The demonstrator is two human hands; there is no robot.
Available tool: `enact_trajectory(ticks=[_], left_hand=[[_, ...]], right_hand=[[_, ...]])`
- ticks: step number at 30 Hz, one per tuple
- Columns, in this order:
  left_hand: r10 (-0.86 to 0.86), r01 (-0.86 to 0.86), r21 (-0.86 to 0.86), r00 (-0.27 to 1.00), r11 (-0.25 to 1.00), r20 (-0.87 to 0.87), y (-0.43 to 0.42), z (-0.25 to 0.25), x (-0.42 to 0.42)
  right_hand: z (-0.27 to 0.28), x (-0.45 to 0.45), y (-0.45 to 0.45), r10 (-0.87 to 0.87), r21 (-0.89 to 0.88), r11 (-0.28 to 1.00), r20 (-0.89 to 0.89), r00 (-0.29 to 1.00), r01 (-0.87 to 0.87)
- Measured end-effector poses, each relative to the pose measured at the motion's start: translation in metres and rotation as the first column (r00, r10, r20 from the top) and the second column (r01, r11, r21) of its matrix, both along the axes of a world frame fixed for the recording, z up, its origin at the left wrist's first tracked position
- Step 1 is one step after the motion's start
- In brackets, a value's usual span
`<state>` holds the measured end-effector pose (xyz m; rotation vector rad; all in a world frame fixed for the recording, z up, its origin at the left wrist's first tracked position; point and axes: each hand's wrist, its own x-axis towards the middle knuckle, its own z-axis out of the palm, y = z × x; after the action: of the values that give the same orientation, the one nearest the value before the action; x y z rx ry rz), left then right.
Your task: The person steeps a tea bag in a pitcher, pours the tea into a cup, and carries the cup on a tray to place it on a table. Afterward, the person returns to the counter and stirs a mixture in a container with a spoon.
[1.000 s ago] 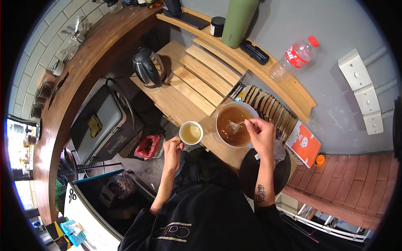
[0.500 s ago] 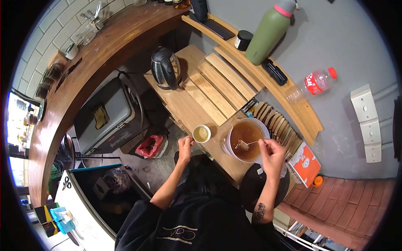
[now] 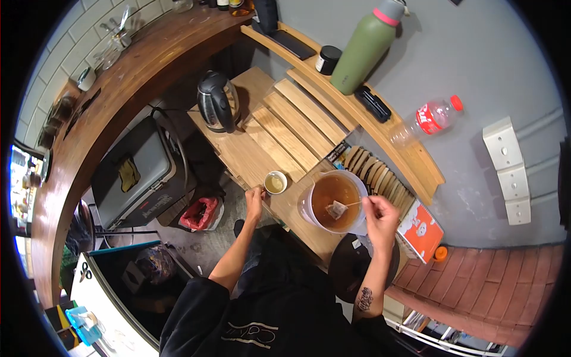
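My left hand point(image 3: 255, 198) is closed on the handle of a small white cup point(image 3: 275, 182), which has pale liquid in it and is at the wooden table's near edge. Thumb and fingers of my right hand point(image 3: 381, 217) pinch the string of a tea bag point(image 3: 336, 209). The bag hangs at the surface of brown liquid in a translucent plastic pitcher point(image 3: 305, 208), which stands on the table point(image 3: 250, 146). My right hand is over the pitcher's right rim.
A black kettle point(image 3: 217, 102) stands at the table's far left. Behind are a wooden shelf point(image 3: 410, 156) with a green bottle point(image 3: 363, 53) and a plastic bottle point(image 3: 429, 119). Right of the pitcher are a row of wooden discs point(image 3: 380, 176), an orange notebook point(image 3: 420, 231) and a round black object point(image 3: 351, 275).
The white cup has moved away from my body to the table's edge with my left hand. The tea bag has shifted within the pitcher, still held by my right hand. The camera view has shifted.
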<state>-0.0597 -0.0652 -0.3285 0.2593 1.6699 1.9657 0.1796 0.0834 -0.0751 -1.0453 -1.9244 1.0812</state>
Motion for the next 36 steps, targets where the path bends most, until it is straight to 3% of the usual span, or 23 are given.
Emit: enact_trajectory(ticks=[1, 3, 5, 8, 11, 13, 15, 19, 23, 25, 29, 34, 36], left_hand=[[-0.011, 0.011, 0.001, 1.0, 1.0, 0.001, 0.0, 0.001, 0.0], [-0.035, 0.035, 0.001, 0.999, 0.999, -0.013, 0.0, 0.002, -0.002], [-0.072, 0.071, -0.052, 0.997, 0.996, -0.011, -0.006, 0.005, -0.006], [-0.2, 0.159, -0.196, 0.956, 0.968, -0.216, -0.01, 0.004, -0.014], [-0.304, 0.223, -0.256, 0.889, 0.94, -0.343, -0.019, 0.004, -0.021], [-0.189, 0.098, -0.257, 0.914, 0.961, -0.358, -0.024, -0.004, -0.022], [-0.223, 0.11, -0.285, 0.889, 0.952, -0.399, -0.032, 0.009, -0.019], [-0.114, 0.04, -0.237, 0.944, 0.971, -0.311, -0.051, 0.026, -0.006], [-0.084, 0.027, -0.181, 0.946, 0.983, -0.314, -0.056, 0.044, 0.007], [-0.174, 0.168, -0.053, 0.971, 0.984, -0.166, -0.055, 0.063, 0.015], [-0.313, 0.311, -0.035, 0.939, 0.95, -0.143, -0.052, 0.093, 0.027], [-0.417, 0.413, -0.058, 0.903, 0.909, -0.105, -0.048, 0.105, 0.033], [-0.55, 0.534, -0.152, 0.829, 0.832, -0.103, -0.049, 0.105, 0.033]], right_hand=[[-0.009, 0.002, 0.001, 0.059, 0.033, 0.998, 0.039, 0.998, -0.06], [-0.016, 0.003, -0.004, 0.063, -0.072, 0.996, 0.057, 0.996, -0.059], [0.004, 0.003, -0.008, 0.045, -0.01, 0.999, 0.093, 0.995, -0.045], [0.032, 0.002, -0.007, 0.001, 0.072, 0.997, -0.005, 1.0, -0.001], [0.021, 0.001, -0.004, 0.019, 0.095, 0.995, 0.0, 1.0, -0.019], [0.001, -0.003, -0.004, 0.037, 0.043, 0.998, 0.015, 0.999, -0.038], [0.0, -0.002, -0.008, 0.052, 0.016, 0.999, -0.03, 0.998, -0.052], [0.023, -0.001, -0.009, -0.01, 0.037, 0.999, -0.05, 0.999, 0.012], [-0.001, 0.001, -0.014, 0.087, 0.019, 0.996, 0.002, 0.996, -0.087], [0.003, 0.003, -0.025, 0.052, 0.043, 0.998, -0.046, 0.998, -0.05], [0.023, 0.02, -0.035, -0.032, 0.058, 0.998, -0.091, 0.995, 0.037], [-0.022, 0.063, -0.041, 0.094, -0.059, 0.994, 0.049, 0.994, -0.091], [-0.037, 0.081, -0.045, 0.143, -0.135, 0.982, 0.059, 0.988, -0.134]])
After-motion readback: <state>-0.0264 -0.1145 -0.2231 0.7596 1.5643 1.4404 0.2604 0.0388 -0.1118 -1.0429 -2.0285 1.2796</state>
